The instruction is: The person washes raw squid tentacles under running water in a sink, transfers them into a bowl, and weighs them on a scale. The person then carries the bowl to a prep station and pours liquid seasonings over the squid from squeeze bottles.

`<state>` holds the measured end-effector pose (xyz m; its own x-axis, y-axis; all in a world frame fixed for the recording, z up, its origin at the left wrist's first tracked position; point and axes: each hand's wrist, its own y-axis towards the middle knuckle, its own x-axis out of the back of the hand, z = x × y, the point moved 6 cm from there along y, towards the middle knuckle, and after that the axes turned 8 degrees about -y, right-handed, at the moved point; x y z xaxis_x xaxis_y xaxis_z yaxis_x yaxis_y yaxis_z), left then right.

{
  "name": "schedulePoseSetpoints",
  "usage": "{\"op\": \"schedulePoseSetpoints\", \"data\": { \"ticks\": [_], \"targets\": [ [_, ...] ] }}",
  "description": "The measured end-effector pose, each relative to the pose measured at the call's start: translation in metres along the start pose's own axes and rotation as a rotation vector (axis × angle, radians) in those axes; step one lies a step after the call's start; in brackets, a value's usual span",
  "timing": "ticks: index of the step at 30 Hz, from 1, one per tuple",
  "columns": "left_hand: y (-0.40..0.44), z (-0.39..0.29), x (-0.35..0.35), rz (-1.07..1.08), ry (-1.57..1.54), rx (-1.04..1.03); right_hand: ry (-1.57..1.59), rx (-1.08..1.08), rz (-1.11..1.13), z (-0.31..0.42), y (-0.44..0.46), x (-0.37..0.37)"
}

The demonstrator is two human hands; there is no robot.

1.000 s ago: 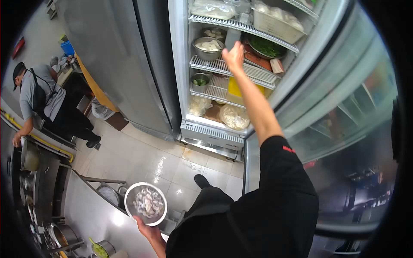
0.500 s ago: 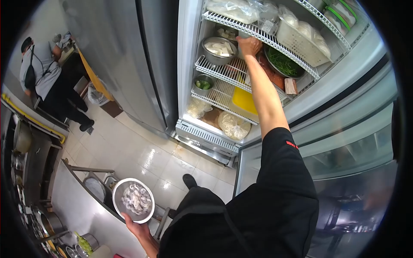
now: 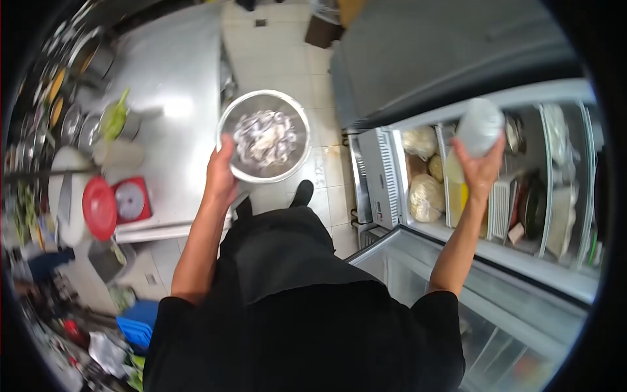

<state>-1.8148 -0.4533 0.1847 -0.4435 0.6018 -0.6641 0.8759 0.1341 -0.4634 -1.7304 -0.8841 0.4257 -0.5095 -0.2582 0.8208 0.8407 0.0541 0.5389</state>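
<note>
My left hand [image 3: 223, 171] grips the near-left rim of a round metal bowl [image 3: 302, 140] with a white edge. Pale, purplish strips that look like cut squid [image 3: 264, 138] lie inside it. My right hand [image 3: 482, 168] is closed around a cloudy white plastic container [image 3: 482, 119], held up in front of the open fridge [image 3: 386, 179]. Blur hides what is in the container. Bagged food [image 3: 428, 198] rests on the fridge's bottom shelf, left of my right hand.
The fridge's glass door [image 3: 418, 268] stands open at my right. On the left, a steel worktable [image 3: 173, 72] bears a red kitchen scale [image 3: 132, 199], a red dish [image 3: 99, 208] and pots. A dark bin [image 3: 323, 32] stands at the back, near another person's feet [image 3: 247, 4].
My right hand has come out from the fridge shelf with the white container. My view has swung left and down toward the worktable. The bowl stays in my left hand.
</note>
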Motion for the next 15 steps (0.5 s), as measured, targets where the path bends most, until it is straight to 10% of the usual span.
{"op": "schedulePoseSetpoints", "data": {
  "ticks": [5, 15],
  "targets": [
    [-0.006, -0.012, 0.032, -0.023, 0.174, -0.173, 0.144, 0.507, 0.526, 0.173, -0.031, -0.078],
    [-0.035, -0.045, 0.116, -0.152, 0.058, -0.188, -0.610, 1.305, 0.422, 0.406, -0.100, -0.165]
  ]
}}
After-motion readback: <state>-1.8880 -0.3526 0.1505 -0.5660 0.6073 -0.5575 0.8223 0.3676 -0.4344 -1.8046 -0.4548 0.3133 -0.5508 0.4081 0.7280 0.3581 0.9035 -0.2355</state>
